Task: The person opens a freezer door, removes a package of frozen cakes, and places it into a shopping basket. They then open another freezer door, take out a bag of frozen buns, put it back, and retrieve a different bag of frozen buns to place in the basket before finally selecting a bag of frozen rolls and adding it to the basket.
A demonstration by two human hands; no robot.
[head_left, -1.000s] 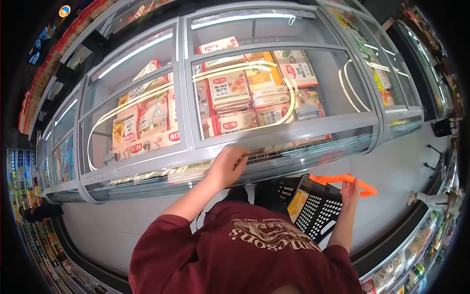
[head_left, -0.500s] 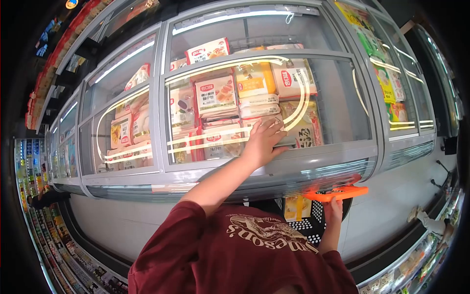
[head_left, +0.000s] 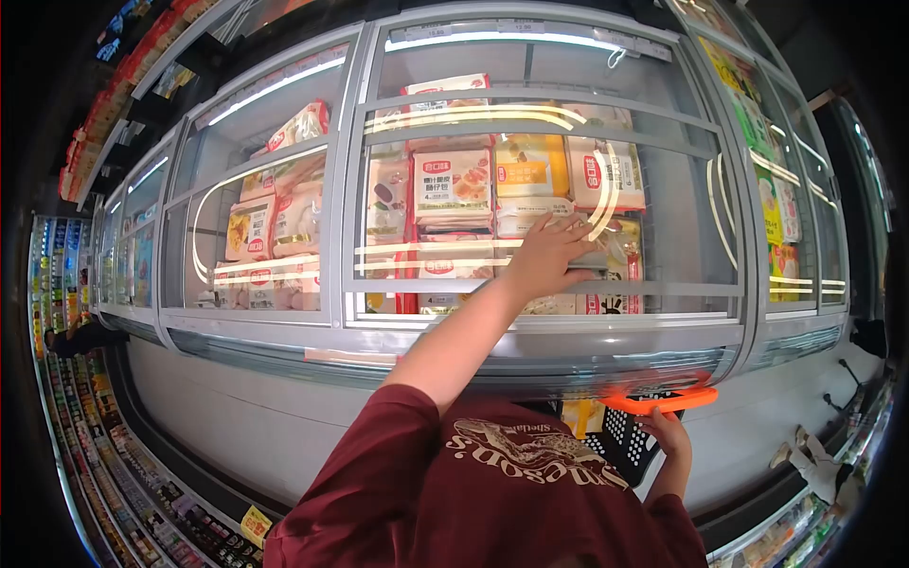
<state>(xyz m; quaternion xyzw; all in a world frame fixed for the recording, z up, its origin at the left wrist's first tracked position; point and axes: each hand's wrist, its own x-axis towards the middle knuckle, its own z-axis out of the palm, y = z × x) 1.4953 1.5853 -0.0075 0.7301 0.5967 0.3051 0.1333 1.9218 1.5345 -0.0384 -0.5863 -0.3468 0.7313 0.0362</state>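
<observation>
My left hand (head_left: 552, 257) lies with its fingers spread on the sliding glass lid (head_left: 417, 286) of a chest freezer (head_left: 530, 339). A narrow gap shows between the lid's near frame and the freezer's front edge. Under the glass are several bagged frozen foods, among them a white-and-red package (head_left: 453, 185) and a yellow package (head_left: 530, 163). Low at the right, my right hand (head_left: 670, 437) is closed on the orange handle (head_left: 663, 401) of a black shopping basket (head_left: 630, 443). Part of a yellow packet (head_left: 581, 417) shows inside the basket.
Another freezer section (head_left: 256, 222) with bagged food adjoins on the left, and one with green and yellow bags (head_left: 775, 218) on the right. Stocked shelves (head_left: 142, 473) line the lower left. A person (head_left: 814, 464) is partly visible at the lower right.
The glass lid has slid away from me under my left hand, baring a strip along the freezer's front edge. The view has shifted slightly. My right hand still holds the basket handle.
</observation>
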